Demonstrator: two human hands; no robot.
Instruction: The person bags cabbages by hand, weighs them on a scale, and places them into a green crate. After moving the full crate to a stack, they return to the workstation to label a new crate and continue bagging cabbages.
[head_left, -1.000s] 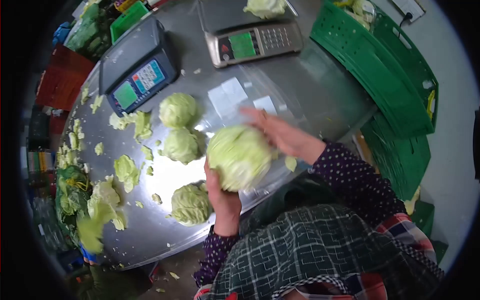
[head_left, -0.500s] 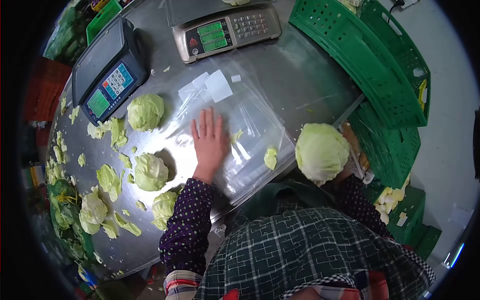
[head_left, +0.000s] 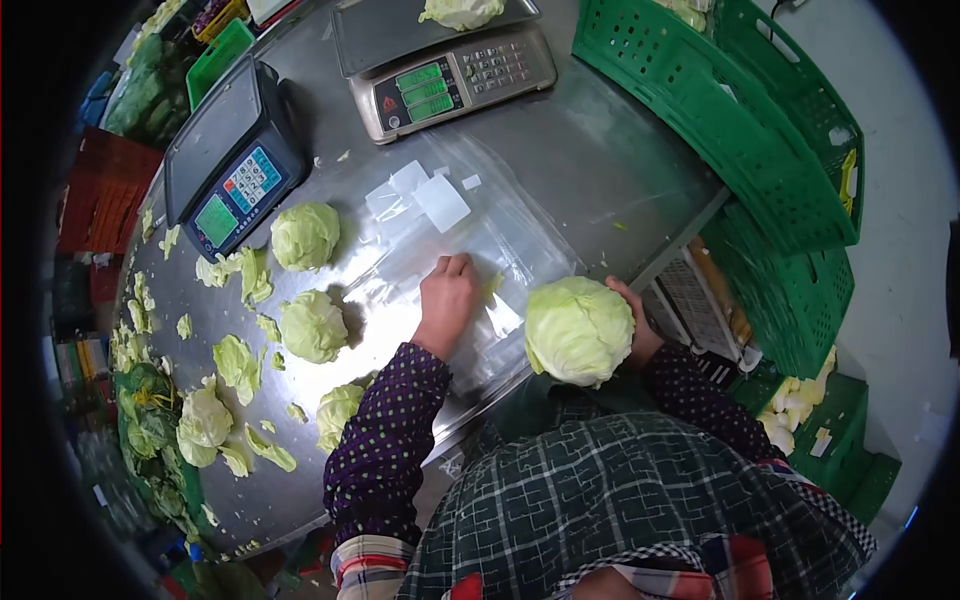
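Observation:
My right hand [head_left: 643, 325] grips a pale green cabbage [head_left: 578, 330] from its right side, above the table's front edge. My left hand [head_left: 447, 303] is closed, its fingers curled down onto a stack of clear plastic bags [head_left: 520, 235] that lies flat on the metal table. The fingertips seem to pinch the top bag, though they are partly hidden. White paper labels [head_left: 441, 203] show among the bags just beyond that hand. Left of the bags sit more cabbages, one farther back [head_left: 305, 236] and one nearer [head_left: 313, 327].
Two scales stand at the back, a silver one [head_left: 455, 82] bearing a cabbage [head_left: 462, 12] and a dark one [head_left: 235, 160] on the left. Loose leaves [head_left: 237, 368] litter the table's left side. Green crates [head_left: 720, 120] rise along the right edge.
My left hand has gone from lying flat with spread fingers to curled fingers on the bags. The cabbage in my right hand has moved left, over the bags' near edge.

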